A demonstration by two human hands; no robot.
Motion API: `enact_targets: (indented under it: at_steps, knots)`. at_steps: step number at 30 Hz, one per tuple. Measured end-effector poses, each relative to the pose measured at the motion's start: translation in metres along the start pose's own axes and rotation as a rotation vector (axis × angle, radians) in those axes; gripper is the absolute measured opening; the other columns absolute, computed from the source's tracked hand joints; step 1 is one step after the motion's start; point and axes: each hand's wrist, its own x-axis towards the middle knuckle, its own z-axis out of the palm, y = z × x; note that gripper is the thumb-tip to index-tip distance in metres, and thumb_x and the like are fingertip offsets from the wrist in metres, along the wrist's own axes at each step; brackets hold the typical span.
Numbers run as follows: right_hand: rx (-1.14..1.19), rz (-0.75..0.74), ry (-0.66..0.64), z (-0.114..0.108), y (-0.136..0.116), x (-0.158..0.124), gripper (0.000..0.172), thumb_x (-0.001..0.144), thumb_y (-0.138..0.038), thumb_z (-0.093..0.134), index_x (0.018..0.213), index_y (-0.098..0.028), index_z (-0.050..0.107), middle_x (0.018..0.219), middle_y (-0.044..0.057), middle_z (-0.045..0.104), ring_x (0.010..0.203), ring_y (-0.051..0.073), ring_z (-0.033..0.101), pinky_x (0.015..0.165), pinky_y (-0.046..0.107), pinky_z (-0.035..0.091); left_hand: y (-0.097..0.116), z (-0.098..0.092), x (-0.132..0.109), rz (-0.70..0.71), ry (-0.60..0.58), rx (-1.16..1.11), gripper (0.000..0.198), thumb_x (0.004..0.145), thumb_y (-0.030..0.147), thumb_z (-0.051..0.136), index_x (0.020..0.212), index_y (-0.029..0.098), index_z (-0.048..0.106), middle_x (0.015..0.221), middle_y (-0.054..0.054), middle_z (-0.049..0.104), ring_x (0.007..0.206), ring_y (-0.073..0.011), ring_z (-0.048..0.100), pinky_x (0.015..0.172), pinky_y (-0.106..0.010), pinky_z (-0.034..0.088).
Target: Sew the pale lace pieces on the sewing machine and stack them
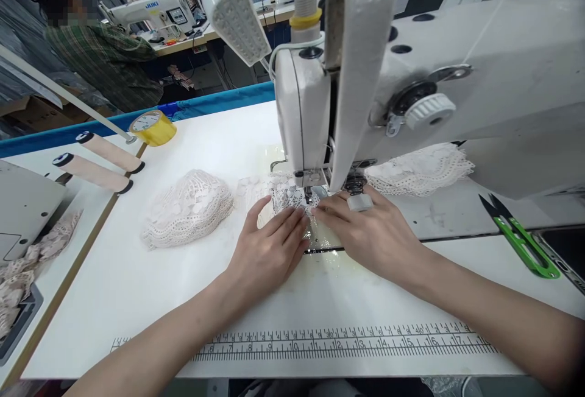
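White lace fabric lies under the presser foot of a white sewing machine. My left hand rests on the lace just left of the foot, fingers stretched out flat and thumb spread away. On the other side, my right hand lies close to the needle, its fingertips extended onto the lace edge; part of it is behind a white knob. A bundled piece of lace sits left of my hands. More lace spreads out behind the machine head at the right.
Green-handled scissors lie at the right beside a dark device. Yellow tape and two thread cones stand at the left. A printed ruler runs along the front edge. A co-worker sits at another machine.
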Motion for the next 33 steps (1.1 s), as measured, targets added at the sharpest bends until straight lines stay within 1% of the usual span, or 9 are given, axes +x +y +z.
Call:
enact_targets:
  at_steps: [3,9,14,20,22,26,29,31,33]
  knots:
    - [-0.004,-0.006,-0.003,0.000,0.000,0.000,0.041,0.082,0.003,0.042,0.102,-0.016,0.073,0.097,0.006,0.075,0.085,0.020,0.065,0.104,0.043,0.038,0.000,0.000,0.000,-0.007,0.002,-0.002,0.023,0.094,0.020,0.055,0.112,0.012,0.066,0.110,-0.008,0.073,0.106,-0.0193,0.067,0.113,-0.046,0.029]
    - [-0.027,-0.008,-0.026,-0.002,-0.001,0.001,0.042,0.080,0.003,0.044,0.103,-0.016,0.073,0.095,0.006,0.074,0.081,0.020,0.064,0.102,0.043,0.039,-0.002,0.001,0.001,-0.004,-0.005,-0.008,0.023,0.094,0.021,0.054,0.112,0.012,0.066,0.112,-0.009,0.072,0.107,-0.0202,0.067,0.113,-0.047,0.030]
    - [-0.059,0.015,-0.053,0.000,0.000,0.002,0.041,0.082,0.001,0.046,0.106,-0.019,0.072,0.097,0.005,0.074,0.083,0.020,0.063,0.103,0.043,0.039,-0.007,0.005,0.003,-0.027,0.003,-0.018,0.024,0.095,0.022,0.053,0.113,0.015,0.066,0.113,-0.009,0.071,0.108,-0.0214,0.067,0.113,-0.050,0.031]
    - [-0.065,0.013,-0.045,0.002,0.003,0.001,0.039,0.083,-0.001,0.047,0.108,-0.020,0.072,0.089,0.004,0.074,0.082,0.020,0.062,0.102,0.044,0.039,-0.013,0.009,0.006,-0.065,-0.021,-0.052,0.025,0.096,0.022,0.050,0.113,0.015,0.067,0.114,-0.009,0.072,0.108,-0.0219,0.067,0.115,-0.052,0.028]
    - [-0.081,0.008,-0.036,0.001,0.004,0.001,0.037,0.084,-0.003,0.048,0.107,-0.020,0.072,0.086,0.003,0.075,0.080,0.020,0.062,0.101,0.043,0.039,-0.015,0.011,0.006,-0.072,-0.030,-0.053,0.027,0.096,0.023,0.050,0.116,0.014,0.066,0.116,-0.009,0.070,0.111,-0.0227,0.066,0.114,-0.052,0.031]
    - [-0.110,0.002,0.001,-0.002,0.005,0.003,0.035,0.083,-0.003,0.049,0.103,-0.018,0.073,0.077,0.002,0.074,0.075,0.018,0.062,0.097,0.039,0.040,-0.017,0.013,0.004,-0.098,-0.066,-0.065,0.031,0.097,0.022,0.047,0.124,0.012,0.060,0.124,-0.010,0.066,0.119,-0.0234,0.060,0.101,-0.043,0.049]
    - [-0.102,0.005,0.032,-0.003,0.006,0.004,0.032,0.084,-0.004,0.049,0.101,-0.018,0.073,0.074,0.002,0.073,0.074,0.018,0.064,0.094,0.037,0.043,-0.020,0.014,0.002,-0.163,-0.080,-0.063,0.033,0.094,0.014,0.045,0.125,0.011,0.057,0.132,-0.013,0.060,0.125,-0.0261,0.054,0.090,-0.039,0.056]
    - [-0.088,0.010,0.050,-0.003,0.007,0.004,0.030,0.085,-0.007,0.050,0.102,-0.017,0.072,0.075,0.003,0.073,0.072,0.018,0.065,0.090,0.037,0.045,-0.024,0.013,0.001,-0.225,-0.087,-0.036,0.032,0.091,0.010,0.046,0.121,0.011,0.058,0.126,-0.014,0.061,0.118,-0.0262,0.057,0.080,-0.036,0.058]
    - [-0.063,0.019,0.070,-0.002,0.007,0.003,0.027,0.087,-0.009,0.051,0.104,-0.017,0.071,0.077,0.004,0.074,0.069,0.017,0.065,0.086,0.036,0.047,-0.029,0.008,0.001,-0.274,-0.116,-0.007,0.025,0.091,0.009,0.047,0.110,0.013,0.062,0.111,-0.012,0.067,0.103,-0.0236,0.063,0.069,-0.032,0.056]
